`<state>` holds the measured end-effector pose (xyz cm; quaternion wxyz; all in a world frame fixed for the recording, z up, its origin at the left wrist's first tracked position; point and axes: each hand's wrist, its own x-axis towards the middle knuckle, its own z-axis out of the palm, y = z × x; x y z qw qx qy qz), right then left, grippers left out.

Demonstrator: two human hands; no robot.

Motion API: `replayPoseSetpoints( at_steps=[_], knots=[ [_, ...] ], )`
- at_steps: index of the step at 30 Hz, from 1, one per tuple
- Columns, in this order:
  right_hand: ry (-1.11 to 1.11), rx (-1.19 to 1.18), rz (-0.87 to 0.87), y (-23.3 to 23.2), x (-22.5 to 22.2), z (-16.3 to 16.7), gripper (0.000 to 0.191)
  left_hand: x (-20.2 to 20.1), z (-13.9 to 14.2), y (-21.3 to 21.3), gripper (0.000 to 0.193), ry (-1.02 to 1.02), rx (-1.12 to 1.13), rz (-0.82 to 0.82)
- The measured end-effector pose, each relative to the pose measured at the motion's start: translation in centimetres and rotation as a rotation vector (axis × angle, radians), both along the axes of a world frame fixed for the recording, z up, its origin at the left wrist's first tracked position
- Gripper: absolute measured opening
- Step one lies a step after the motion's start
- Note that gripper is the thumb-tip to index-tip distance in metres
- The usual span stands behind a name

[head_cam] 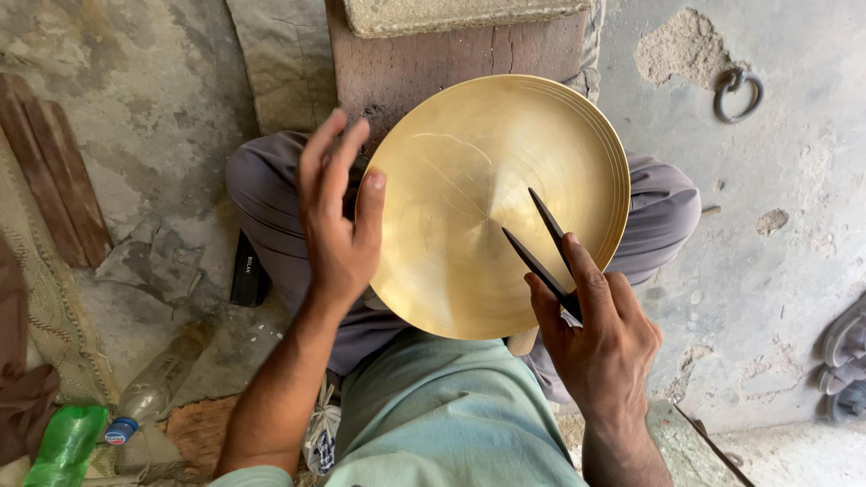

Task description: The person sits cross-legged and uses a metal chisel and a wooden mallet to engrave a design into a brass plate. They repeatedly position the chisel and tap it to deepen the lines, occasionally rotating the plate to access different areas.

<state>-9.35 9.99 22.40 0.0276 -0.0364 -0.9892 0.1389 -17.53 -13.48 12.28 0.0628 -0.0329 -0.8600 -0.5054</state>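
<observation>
Two hands on the brass dish

Your left hand (336, 216) steadies the brass dish (492, 203) on your lap, fingers spread, thumb on its rim. Your right hand (600, 338) pinches black dividers (546, 248), tips spread on the dish. Far left lie two plastic bottles (108, 419); an iron ring (738, 92) sits beyond your right hand.

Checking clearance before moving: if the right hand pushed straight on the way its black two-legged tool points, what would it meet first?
The tool in the right hand already points onto the brass disc; its tips seem at the surface, though contact is unclear.
</observation>
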Motion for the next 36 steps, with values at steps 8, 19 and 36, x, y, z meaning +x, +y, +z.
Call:
replayPoseSetpoints(
  at_steps=[8,19,36],
  knots=[
    [0.022,-0.091,0.078,-2.1,0.3,0.1,0.055,7.5,0.2,2.6,0.039,-0.049,0.004,0.155],
    [-0.053,-0.091,0.177,-4.4,-0.6,0.1,0.058,6.4,1.7,2.0,0.083,-0.096,-0.466,-0.139],
    [-0.148,-0.064,0.13,-5.3,-1.7,0.5,0.059,6.3,1.0,1.5,0.077,-0.086,-0.453,-0.137]
  ],
)
